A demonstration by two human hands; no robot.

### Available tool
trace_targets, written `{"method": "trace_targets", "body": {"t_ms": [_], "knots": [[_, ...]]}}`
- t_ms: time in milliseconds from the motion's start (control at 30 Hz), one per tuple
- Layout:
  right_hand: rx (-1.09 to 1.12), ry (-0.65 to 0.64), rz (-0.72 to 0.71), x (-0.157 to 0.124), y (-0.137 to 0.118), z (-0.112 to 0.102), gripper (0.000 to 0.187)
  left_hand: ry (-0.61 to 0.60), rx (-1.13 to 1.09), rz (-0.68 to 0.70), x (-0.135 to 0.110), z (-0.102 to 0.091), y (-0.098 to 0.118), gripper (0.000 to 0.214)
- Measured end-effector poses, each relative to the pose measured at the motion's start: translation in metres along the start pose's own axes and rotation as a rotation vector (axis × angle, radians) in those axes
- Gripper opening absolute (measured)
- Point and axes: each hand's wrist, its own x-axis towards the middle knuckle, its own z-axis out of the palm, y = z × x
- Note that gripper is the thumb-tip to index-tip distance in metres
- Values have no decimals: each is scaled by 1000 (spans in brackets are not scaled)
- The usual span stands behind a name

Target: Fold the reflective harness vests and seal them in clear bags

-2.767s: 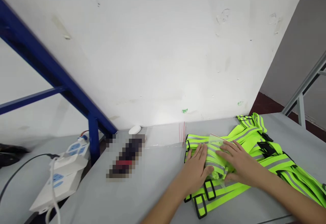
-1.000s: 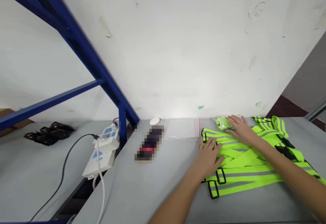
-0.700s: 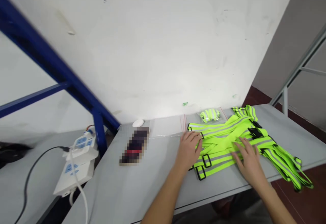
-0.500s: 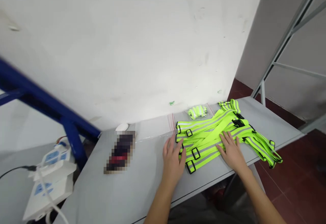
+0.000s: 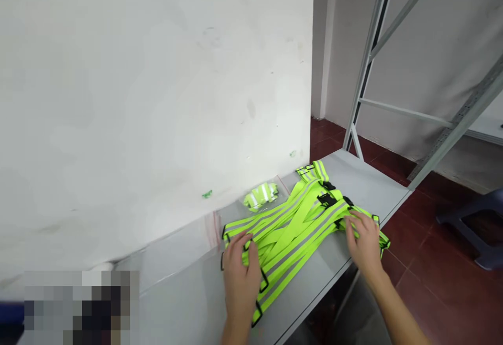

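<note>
Bright yellow-green reflective straps (image 5: 294, 236) with grey stripes and black plastic buckles lie spread in a crossed bundle on the grey tabletop. My left hand (image 5: 240, 277) rests at the bundle's left end by the black slider buckles (image 5: 264, 280), thumb apart from the bent fingers. At the right end, my right hand (image 5: 363, 240) touches the straps with its fingertips, thumb and fingers parted. Behind the straps lies a clear zip bag (image 5: 261, 197) holding a rolled-up strap of the same kind.
A flat clear plastic bag (image 5: 173, 256) lies along the white wall (image 5: 157, 99) on the left. Metal shelf frame posts (image 5: 363, 73) rise at the table's far right corner. A dark blue stool (image 5: 479, 230) stands on the red tiled floor. Part of the lower left is pixelated.
The view has turned to the right. My right hand has moved right along the straps, from the middle to their right end. My left hand has come onto the buckles at the left end.
</note>
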Motion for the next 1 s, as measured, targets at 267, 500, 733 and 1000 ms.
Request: {"method": "trace_targets", "body": {"t_ms": [267, 500, 733, 1000], "knots": [[-264, -572, 278, 96, 50, 10, 46, -643, 157, 522, 123, 172, 137, 50], [-167, -592, 356, 96, 63, 30, 38, -893, 361, 590, 144, 221, 115, 45], [279, -176, 425, 93, 47, 23, 37, -642, 355, 647, 129, 205, 109, 39], [725, -218, 546, 102, 17, 11, 42, -510, 297, 712, 107, 175, 106, 47]]}}
